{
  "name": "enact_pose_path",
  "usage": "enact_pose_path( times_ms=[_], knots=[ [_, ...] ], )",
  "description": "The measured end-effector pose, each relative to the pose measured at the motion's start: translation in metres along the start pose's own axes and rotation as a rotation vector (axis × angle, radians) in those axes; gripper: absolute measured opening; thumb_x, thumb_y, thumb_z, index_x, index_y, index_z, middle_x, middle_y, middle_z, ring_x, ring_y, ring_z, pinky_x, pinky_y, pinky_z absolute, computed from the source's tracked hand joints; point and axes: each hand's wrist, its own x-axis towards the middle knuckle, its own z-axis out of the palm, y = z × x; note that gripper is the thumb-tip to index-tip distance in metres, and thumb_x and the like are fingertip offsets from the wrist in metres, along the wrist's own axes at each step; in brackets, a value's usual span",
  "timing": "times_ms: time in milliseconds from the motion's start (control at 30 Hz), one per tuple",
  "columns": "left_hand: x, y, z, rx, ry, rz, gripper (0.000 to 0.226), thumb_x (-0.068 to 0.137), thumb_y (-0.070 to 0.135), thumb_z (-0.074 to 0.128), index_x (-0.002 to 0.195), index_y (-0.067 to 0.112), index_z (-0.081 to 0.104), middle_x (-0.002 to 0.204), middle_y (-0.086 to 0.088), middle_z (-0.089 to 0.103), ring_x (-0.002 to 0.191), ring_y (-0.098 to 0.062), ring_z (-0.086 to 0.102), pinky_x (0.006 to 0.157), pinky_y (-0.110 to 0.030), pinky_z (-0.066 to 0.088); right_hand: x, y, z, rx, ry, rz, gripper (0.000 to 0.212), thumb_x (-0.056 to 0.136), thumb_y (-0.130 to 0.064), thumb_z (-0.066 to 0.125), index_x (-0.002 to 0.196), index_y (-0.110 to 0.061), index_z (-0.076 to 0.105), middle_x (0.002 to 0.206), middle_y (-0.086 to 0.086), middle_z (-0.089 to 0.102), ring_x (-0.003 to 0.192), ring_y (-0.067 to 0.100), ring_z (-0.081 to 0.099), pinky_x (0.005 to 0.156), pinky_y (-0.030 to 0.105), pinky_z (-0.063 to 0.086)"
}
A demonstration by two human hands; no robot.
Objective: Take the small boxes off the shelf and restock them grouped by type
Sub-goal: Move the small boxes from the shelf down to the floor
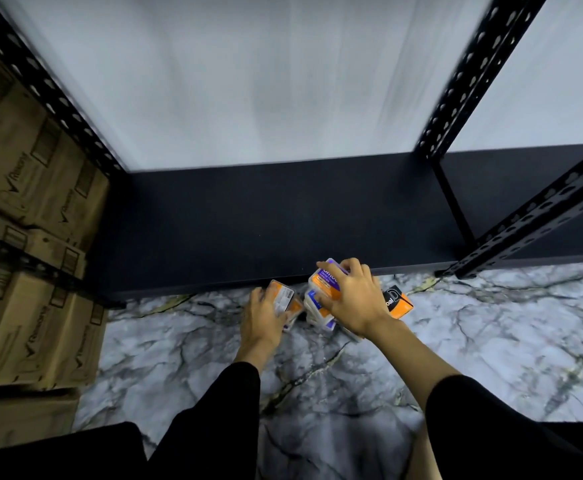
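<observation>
Both hands (317, 306) seemingly around boxes (321, 289)

Two hands are in view. At least four small boxes lie on the floor (the stack hides any more): three white-orange-purple ones (324, 282) and one orange-black box (399, 301).

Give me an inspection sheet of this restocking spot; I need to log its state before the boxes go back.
Surface: black shelf board bare where visible; marbled floor in front.
Job's things: white, orange and purple boxes piled on the floor at the shelf edge; orange-black box beside them.
Clutter: nothing seen.
Grippers: left hand grips an orange-grey box; right hand grips the pile's top box.
Cables: nothing seen.
Surroundings: cardboard cartons left; black rack upright; white wall behind.
</observation>
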Motion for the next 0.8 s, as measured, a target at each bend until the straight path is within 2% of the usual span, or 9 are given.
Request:
enact_pose_path(
  times_ms=[100, 267, 367, 500, 600, 700, 800],
  knots=[
    [-0.006, 0.009, -0.019, 0.040, 0.025, 0.013, 0.063, 0.093, 0.029, 0.058, 0.148, 0.026, 0.028, 0.153, -0.002, 0.020, 0.135, -0.025, 0.034, 0.099, -0.039, 0.042, -0.004, -0.005, -0.009, 0.011, -0.056, 0.015, 0.061, 0.092, -0.051, 0.049, 0.147, -0.035, 0.026, 0.142, 0.005, 0.033, 0.128, 0.025, 0.035, 0.105, 0.039, 0.034],
    [-0.018, 0.035, -0.073, 0.090, 0.140, 0.106, 0.052, 0.094, 0.033, 0.055, 0.142, 0.024, 0.037, 0.147, 0.000, 0.033, 0.127, -0.024, 0.041, 0.097, -0.038, 0.042, -0.011, -0.019, -0.041, 0.022, -0.087, 0.041, 0.059, 0.095, -0.040, 0.049, 0.148, -0.027, 0.028, 0.151, 0.004, 0.029, 0.137, 0.027, 0.029, 0.108, 0.044, 0.028],
    [-0.032, 0.056, -0.116, 0.111, 0.179, 0.157, 0.042, 0.095, 0.034, 0.053, 0.135, 0.024, 0.045, 0.140, 0.000, 0.043, 0.122, -0.024, 0.046, 0.095, -0.039, 0.043, -0.014, -0.034, -0.079, -0.036, -0.066, 0.018, 0.056, 0.094, -0.030, 0.049, 0.147, -0.022, 0.032, 0.147, 0.006, 0.037, 0.135, 0.028, 0.034, 0.106, 0.044, 0.031],
    [-0.056, 0.089, -0.185, 0.192, 0.193, 0.250, 0.035, 0.095, 0.036, 0.052, 0.128, 0.024, 0.054, 0.133, -0.004, 0.051, 0.121, -0.026, 0.048, 0.095, -0.040, 0.043, -0.021, -0.061, -0.146, -0.029, -0.019, -0.010, 0.046, 0.093, -0.031, 0.052, 0.138, -0.022, 0.045, 0.138, 0.007, 0.050, 0.127, 0.028, 0.047, 0.102, 0.041, 0.039],
    [-0.082, 0.123, -0.240, 0.191, 0.220, 0.298, 0.028, 0.094, 0.037, 0.052, 0.118, 0.025, 0.060, 0.124, 0.000, 0.058, 0.115, -0.023, 0.054, 0.091, -0.037, 0.045, -0.030, -0.084, -0.201, -0.031, 0.021, -0.038, 0.042, 0.091, -0.031, 0.054, 0.132, -0.025, 0.051, 0.132, 0.006, 0.054, 0.120, 0.028, 0.053, 0.094, 0.038, 0.045],
    [-0.112, 0.160, -0.296, 0.206, 0.253, 0.339, 0.022, 0.092, 0.036, 0.051, 0.108, 0.028, 0.063, 0.113, 0.003, 0.064, 0.102, -0.022, 0.060, 0.082, -0.032, 0.046, -0.043, -0.108, -0.256, -0.065, 0.085, -0.081, 0.037, 0.090, -0.030, 0.053, 0.127, -0.025, 0.054, 0.127, 0.003, 0.056, 0.116, 0.026, 0.053, 0.083, 0.033, 0.042],
    [-0.144, 0.195, -0.351, 0.200, 0.338, 0.393, 0.021, 0.090, 0.034, 0.050, 0.104, 0.028, 0.065, 0.109, 0.004, 0.065, 0.098, -0.021, 0.061, 0.078, -0.031, 0.046, -0.061, -0.132, -0.310, -0.080, 0.173, -0.129, 0.029, 0.091, -0.029, 0.052, 0.119, -0.023, 0.059, 0.122, 0.004, 0.058, 0.112, 0.026, 0.055, 0.078, 0.032, 0.042]
  ],
)
